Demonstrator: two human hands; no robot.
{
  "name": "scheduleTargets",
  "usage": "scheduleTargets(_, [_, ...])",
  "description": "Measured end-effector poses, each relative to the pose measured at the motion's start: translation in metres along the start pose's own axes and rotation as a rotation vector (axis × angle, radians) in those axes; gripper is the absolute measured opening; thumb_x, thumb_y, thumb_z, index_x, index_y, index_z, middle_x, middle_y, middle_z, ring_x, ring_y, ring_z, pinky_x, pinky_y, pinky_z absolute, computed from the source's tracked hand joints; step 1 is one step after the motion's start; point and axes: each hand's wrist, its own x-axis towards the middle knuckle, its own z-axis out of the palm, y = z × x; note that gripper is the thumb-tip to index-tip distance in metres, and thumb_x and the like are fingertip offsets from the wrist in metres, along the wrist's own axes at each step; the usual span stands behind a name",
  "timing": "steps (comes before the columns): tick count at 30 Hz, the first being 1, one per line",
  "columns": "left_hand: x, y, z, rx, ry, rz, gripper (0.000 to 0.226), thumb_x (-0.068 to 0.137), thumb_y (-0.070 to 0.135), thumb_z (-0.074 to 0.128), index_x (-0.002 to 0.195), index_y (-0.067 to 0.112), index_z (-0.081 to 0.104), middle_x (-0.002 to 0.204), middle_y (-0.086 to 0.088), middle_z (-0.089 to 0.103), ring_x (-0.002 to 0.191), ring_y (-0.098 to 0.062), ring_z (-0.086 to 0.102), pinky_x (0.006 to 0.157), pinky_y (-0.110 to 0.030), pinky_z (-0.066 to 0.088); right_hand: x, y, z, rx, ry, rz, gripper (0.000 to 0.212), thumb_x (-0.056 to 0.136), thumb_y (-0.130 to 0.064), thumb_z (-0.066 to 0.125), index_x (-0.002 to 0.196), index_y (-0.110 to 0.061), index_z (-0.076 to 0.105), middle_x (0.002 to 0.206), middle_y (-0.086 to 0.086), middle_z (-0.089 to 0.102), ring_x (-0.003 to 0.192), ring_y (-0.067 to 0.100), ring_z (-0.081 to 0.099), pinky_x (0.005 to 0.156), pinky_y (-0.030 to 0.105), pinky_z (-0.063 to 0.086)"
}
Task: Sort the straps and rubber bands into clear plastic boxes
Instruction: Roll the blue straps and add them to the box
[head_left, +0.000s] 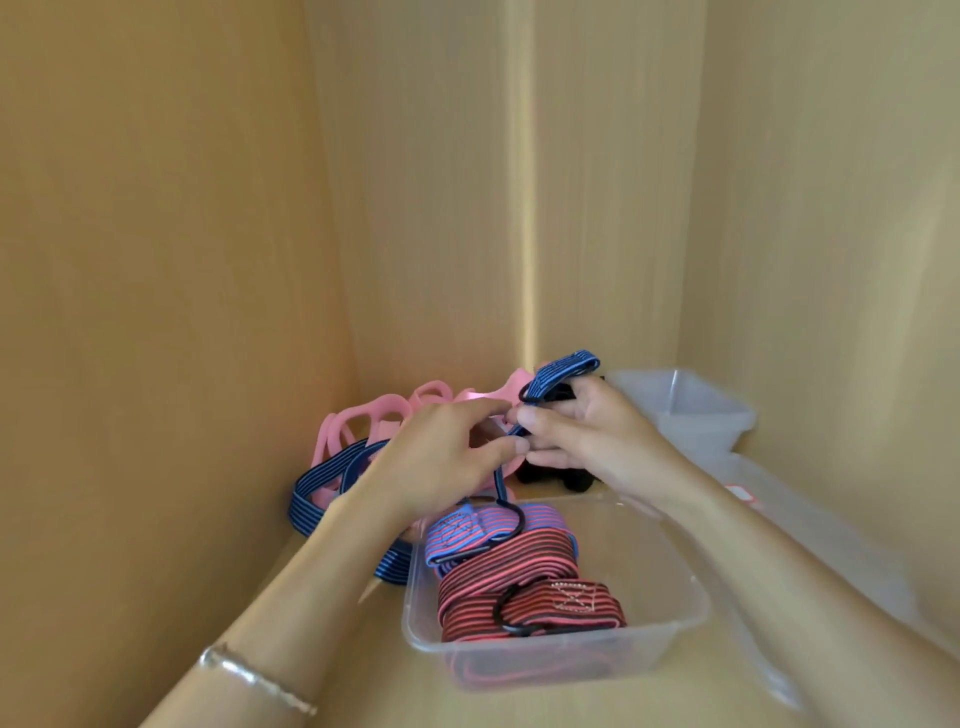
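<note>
Left grip (447, 460) and right grip (589, 436) both pinched the blue strap (563, 371) above the near clear box (670, 626). The box held a red-black strap (519, 566) and a blue-pink strap (491, 525). Pink bands (363, 421) lay behind. The red-edged label (740, 493) was unreadable.

The blue strap (566, 370) has thin dark stripes. In the clear box (675, 621), the red strap (519, 574) is striped black, and the lilac strap (493, 524) mixes blue and pink stripes. The bands (363, 420) are plain pink, the hook (522, 517) black, the walls (156, 260) pale tan woodgrain.
</note>
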Motion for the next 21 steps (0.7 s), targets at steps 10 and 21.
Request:
scheduleTargets(10, [0.006, -0.006, 0.004, 0.227, 0.127, 0.213, 0.033, 0.081, 0.037, 0.043, 0.096, 0.025, 0.071, 0.068, 0.003, 0.056, 0.066, -0.019, 0.051, 0.062, -0.039, 0.048, 0.009, 0.013, -0.005, 0.008, 0.137, -0.037, 0.019, 0.104, -0.025, 0.039, 0.096, -0.021, 0.056, 0.101, 0.003, 0.066, 0.074, 0.011, 0.068, 0.061, 0.021, 0.052])
scheduleTargets(21, [-0.003, 0.008, 0.008, 0.183, 0.355, 0.171, 0.039, 0.076, 0.031, 0.07, 0.108, 0.027, 0.048, 0.099, 0.014, 0.055, 0.095, -0.019, 0.06, 0.074, -0.04, 0.051, 0.01, 0.014, -0.012, -0.036, 0.096, 0.054, 0.037, 0.103, -0.037, 0.037, 0.083, -0.017, 0.06, 0.063, -0.003, 0.06, 0.054, 0.011, 0.05, 0.05, 0.021, 0.041])
